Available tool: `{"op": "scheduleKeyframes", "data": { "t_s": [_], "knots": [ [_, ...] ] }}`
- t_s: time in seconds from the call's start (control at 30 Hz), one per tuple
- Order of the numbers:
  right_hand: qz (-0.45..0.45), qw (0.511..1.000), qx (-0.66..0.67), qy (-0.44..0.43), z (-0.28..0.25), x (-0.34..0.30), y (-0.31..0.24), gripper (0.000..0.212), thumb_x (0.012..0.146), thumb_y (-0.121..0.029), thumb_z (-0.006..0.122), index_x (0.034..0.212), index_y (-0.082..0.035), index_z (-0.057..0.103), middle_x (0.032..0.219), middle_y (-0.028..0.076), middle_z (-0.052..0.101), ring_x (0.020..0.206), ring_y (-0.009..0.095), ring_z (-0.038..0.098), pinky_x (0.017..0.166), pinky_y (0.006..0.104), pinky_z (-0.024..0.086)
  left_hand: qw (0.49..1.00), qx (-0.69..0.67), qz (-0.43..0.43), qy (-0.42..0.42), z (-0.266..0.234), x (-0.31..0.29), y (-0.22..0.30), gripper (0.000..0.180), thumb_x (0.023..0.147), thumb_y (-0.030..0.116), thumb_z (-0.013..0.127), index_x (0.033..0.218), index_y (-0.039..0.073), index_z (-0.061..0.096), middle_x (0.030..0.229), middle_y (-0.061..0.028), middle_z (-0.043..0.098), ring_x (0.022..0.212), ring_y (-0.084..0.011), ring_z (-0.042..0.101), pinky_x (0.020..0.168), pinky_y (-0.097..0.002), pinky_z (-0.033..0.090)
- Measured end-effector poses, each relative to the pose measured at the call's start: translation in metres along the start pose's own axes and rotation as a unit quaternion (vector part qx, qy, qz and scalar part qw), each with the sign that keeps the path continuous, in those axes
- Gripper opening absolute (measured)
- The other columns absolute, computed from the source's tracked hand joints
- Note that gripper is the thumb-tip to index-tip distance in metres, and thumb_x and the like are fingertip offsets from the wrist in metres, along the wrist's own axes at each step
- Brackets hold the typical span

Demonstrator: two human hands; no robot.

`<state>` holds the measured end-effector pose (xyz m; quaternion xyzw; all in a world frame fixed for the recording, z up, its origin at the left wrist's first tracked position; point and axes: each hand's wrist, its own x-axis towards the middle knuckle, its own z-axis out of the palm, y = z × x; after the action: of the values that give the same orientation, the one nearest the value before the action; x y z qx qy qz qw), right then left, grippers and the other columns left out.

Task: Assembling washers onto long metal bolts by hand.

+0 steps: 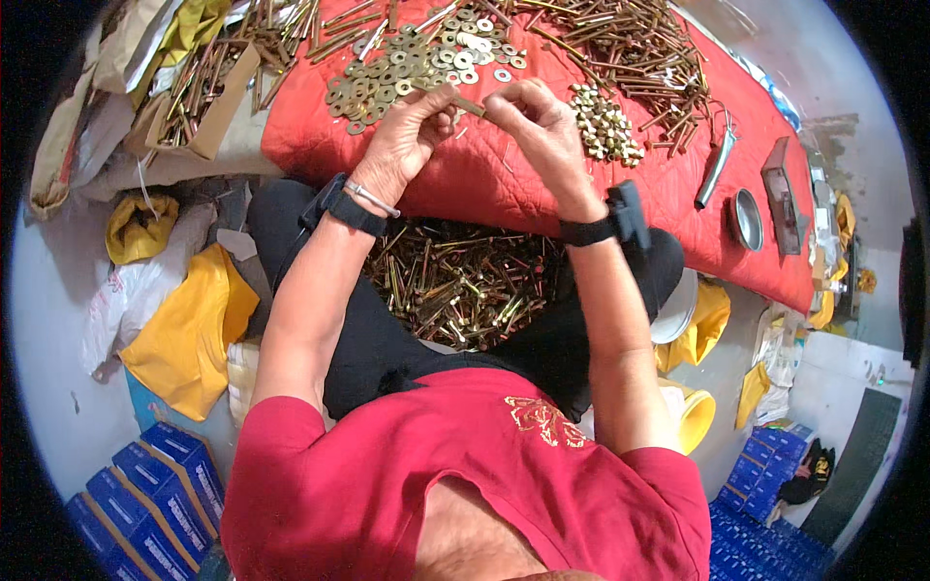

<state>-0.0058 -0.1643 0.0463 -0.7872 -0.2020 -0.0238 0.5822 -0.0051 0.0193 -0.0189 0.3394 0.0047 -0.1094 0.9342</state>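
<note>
1. You hold a brass-coloured bolt (469,105) pinched between both hands, just above the red quilted cover (504,184), near its front edge. It reads as small, stiff and metal: light, hard, no give. Probably smooth and a bit slippery on the shank, so grip near the ends, fingertips only.
2. Your left hand (407,136) is closed narrow, thumb and fingers pinching the left end of the bolt. Whether a washer is already on it, I cannot tell: too small.
3. Your right hand (538,121) is also closed narrow, fingertips on the right end of the same bolt. Both hands touch the one piece.
4. Just behind the left hand lies a spread of flat washers (407,63), brass and some silver. Thin and light, likely fiddly to lift off cloth; take them by the edge.
5. Just right of the right hand sits a heap of nuts (603,124). Small, dense, easy to roll.
6. Farther back, long bolts (620,48) lie scattered over the cover.
7. In your lap, a pile of assembled-looking bolts (455,286); heavy as a mass, judged by the amount.
8. Left: a cardboard box (208,102) with more bolts. Lower left: blue boxes (160,484) on the floor.
</note>
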Motion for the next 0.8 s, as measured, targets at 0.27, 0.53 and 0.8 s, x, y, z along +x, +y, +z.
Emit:
{"op": "scheduleKeyframes", "data": {
  "t_s": [0.27,0.53,0.8],
  "knots": [
    [-0.041,0.991,0.067,0.111,0.001,0.036,0.027,0.018,0.091,-0.015,0.053,0.097,0.000,0.063,0.083,0.007,0.063,0.080,0.016,0.058,0.075,0.0295,0.046,0.997,-0.024,-0.028,0.071,0.025,-0.006,-0.017,0.034,0.090,0.037,0.055,0.092,0.003,0.058,0.082,-0.0073,0.062,0.078,-0.0190,0.062,0.077,-0.0399,0.054],
    [-0.047,0.809,-0.586,-0.009,-0.111,0.069,0.109,0.014,0.077,-0.014,0.063,0.091,-0.010,0.065,0.095,0.015,0.060,0.093,0.034,0.056,0.075,0.0427,0.048,0.990,-0.124,-0.065,-0.013,-0.003,0.003,0.004,0.031,0.092,0.032,0.055,0.100,0.002,0.058,0.075,-0.0008,0.058,0.060,-0.0062,0.055,0.050,-0.0191,0.045],
    [-0.003,0.987,-0.155,-0.040,-0.043,0.039,0.032,0.020,0.083,-0.005,0.057,0.103,-0.003,0.061,0.085,0.011,0.065,0.075,0.016,0.063,0.069,0.0279,0.050,0.992,0.113,-0.008,0.055,0.017,-0.012,0.003,0.013,0.086,0.019,0.064,0.087,0.006,0.065,0.072,-0.0010,0.065,0.053,-0.0012,0.053,0.040,-0.0133,0.034]
  ]
}}
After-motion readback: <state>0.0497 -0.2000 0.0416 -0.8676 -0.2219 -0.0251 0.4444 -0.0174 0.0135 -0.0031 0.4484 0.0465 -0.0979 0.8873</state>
